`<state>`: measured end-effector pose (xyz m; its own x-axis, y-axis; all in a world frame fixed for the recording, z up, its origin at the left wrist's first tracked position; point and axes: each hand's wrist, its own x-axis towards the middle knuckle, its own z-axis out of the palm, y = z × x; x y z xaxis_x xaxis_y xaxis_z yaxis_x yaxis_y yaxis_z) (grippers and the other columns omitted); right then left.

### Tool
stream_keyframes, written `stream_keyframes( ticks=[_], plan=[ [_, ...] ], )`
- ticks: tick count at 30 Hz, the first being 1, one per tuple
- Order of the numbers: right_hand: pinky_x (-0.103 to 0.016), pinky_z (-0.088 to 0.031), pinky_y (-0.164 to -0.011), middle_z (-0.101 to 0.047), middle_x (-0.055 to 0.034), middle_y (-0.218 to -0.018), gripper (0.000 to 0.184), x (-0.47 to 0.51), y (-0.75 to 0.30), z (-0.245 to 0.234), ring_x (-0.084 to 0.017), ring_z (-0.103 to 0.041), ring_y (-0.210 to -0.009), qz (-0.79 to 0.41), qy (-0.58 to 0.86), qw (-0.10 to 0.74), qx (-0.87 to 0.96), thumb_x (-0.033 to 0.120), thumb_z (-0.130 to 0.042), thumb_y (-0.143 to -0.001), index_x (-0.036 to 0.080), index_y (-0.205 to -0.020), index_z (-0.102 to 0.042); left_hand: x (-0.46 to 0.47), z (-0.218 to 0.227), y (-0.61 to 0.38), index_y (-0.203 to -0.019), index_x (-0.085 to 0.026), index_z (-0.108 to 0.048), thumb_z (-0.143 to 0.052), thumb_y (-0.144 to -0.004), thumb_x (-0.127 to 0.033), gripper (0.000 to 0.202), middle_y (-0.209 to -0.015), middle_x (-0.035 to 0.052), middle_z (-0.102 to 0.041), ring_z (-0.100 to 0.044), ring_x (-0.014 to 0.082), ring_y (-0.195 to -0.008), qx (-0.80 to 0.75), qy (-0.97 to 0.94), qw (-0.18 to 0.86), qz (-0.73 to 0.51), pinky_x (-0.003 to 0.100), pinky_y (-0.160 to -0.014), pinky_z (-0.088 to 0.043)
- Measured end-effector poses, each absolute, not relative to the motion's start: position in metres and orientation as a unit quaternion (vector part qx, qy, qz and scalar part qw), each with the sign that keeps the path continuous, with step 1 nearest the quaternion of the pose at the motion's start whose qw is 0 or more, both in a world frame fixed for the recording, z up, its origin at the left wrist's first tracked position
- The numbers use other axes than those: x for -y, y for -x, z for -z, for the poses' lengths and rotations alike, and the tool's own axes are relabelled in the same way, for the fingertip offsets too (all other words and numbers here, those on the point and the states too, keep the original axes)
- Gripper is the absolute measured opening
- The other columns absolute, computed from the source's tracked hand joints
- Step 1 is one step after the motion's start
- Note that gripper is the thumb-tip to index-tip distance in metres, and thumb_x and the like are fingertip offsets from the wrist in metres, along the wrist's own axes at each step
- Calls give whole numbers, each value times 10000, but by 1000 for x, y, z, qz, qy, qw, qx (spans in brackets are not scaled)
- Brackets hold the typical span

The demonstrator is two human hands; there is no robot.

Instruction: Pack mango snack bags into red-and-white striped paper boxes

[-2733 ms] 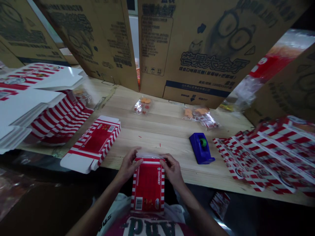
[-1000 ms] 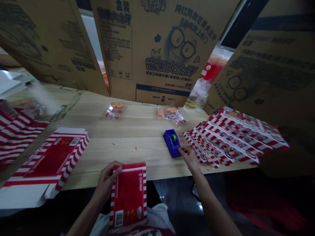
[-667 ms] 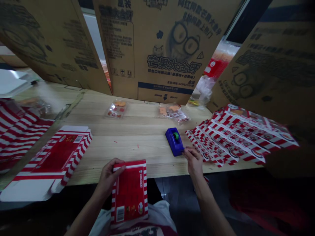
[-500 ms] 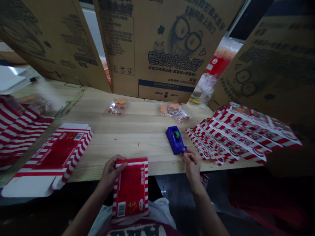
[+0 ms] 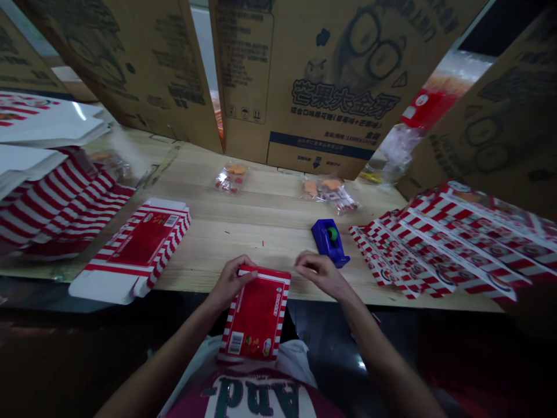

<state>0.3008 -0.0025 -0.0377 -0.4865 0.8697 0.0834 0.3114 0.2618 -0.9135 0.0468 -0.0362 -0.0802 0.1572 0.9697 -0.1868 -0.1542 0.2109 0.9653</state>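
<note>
My left hand (image 5: 235, 281) is closed on the upper left edge of a red box (image 5: 256, 313) with red-and-white striped sides and a barcode. The box leans against my lap at the table's front edge. Just right of its top edge, my right hand (image 5: 319, 271) is pinched, thumb against fingers; the piece of tape in it is too thin to see clearly. Beside that hand stands a blue tape dispenser (image 5: 329, 244) with a green core.
Another striped box (image 5: 143, 244), its end flaps open, lies at left beside striped cartons (image 5: 65, 203). Overlapping striped boxes (image 5: 439, 244) spread at right. Clear packets (image 5: 232, 177) lie toward the back, before tall cardboard panels (image 5: 322, 133).
My right hand has left the dispenser's cutting end and moved left to the top of the red box. My left hand still holds the box. The camera view has shifted left.
</note>
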Motion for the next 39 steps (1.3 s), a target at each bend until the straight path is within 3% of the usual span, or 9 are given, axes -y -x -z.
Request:
stream_keyframes(
  ticks=[5, 9, 13, 18, 21, 23, 29, 35, 39],
  plan=[
    [-228, -341, -606, -549, 27, -633, 189, -43, -240, 0, -108, -465, -597, -364, 223, 40, 903, 253, -634, -807, 162, -640, -630, 38, 76, -50, -742, -159, -560, -710, -709, -350, 245, -666, -15, -562, -501, 118, -581, -463, -479, 591, -455, 208, -531, -392],
    [-225, -271, -529, -477, 56, -480, 236, -60, -213, 4, -93, -406, -507, -306, 258, -49, 915, 246, -783, -646, 165, -526, -597, 42, 75, -48, -755, -163, -559, -704, -707, -323, 222, -691, -14, -569, -507, 125, -614, -465, -464, 591, -469, 213, -558, -396],
    [-210, -339, -479, -562, 50, -505, 314, -80, -208, 13, -113, -511, -467, -411, 310, -143, 845, 378, -837, -549, 159, -641, -632, 47, 70, -47, -749, -161, -560, -692, -724, -326, 213, -702, -15, -561, -504, 128, -642, -463, -479, 576, -475, 216, -588, -389],
    [-237, -449, -499, -656, 17, -665, 670, -73, -214, 42, -159, -611, -543, -693, 271, -242, 622, 506, -869, -340, 140, -854, -643, 58, 57, -47, -789, -165, -592, -681, -753, -336, 196, -754, 2, -569, -515, 143, -689, -426, -520, 575, -466, 243, -639, -402],
    [-241, -463, -547, -653, 13, -684, 732, -55, -218, 43, -149, -608, -585, -784, 235, -188, 543, 647, -815, -350, 146, -861, -658, 65, 37, -42, -798, -174, -614, -686, -762, -329, 175, -782, 15, -593, -547, 163, -729, -420, -552, 550, -464, 267, -680, -428],
    [-248, -472, -601, -665, -3, -743, 721, -53, -223, 29, -149, -607, -640, -793, 242, -86, 553, 670, -799, -403, 156, -889, -663, 69, 13, -35, -810, -178, -636, -678, -776, -311, 144, -811, 34, -624, -583, 189, -770, -419, -586, 505, -476, 294, -715, -456],
    [-250, -470, -634, -591, 12, -642, 388, -65, -264, -10, -130, -563, -592, -638, 349, 438, 529, 557, -723, -705, 188, -780, -629, 76, -47, -26, -1059, -241, -662, -668, -783, -147, 291, -1002, 63, -670, -630, 260, -950, -450, -660, 182, -573, 368, -839, -505],
    [-374, -528, -623, -697, -73, -905, 559, -16, -276, 52, -245, -669, -708, -678, 429, 417, 426, 702, -598, -732, 245, -1052, -561, 61, 45, -81, -1316, -189, -521, -503, -821, -24, 522, -1192, 176, -616, -586, 279, -1132, -349, -792, 21, -500, 433, -933, -520],
    [-320, -509, -571, -685, -28, -783, 550, 2, -257, 74, -229, -654, -665, -614, 533, 466, 349, 485, -841, -525, 230, -919, -555, 62, 93, -105, -1397, -170, -416, -569, -827, -149, 591, -1368, 231, -487, -424, 357, -1317, -327, -857, 103, -384, 553, -978, -471]
  ],
)
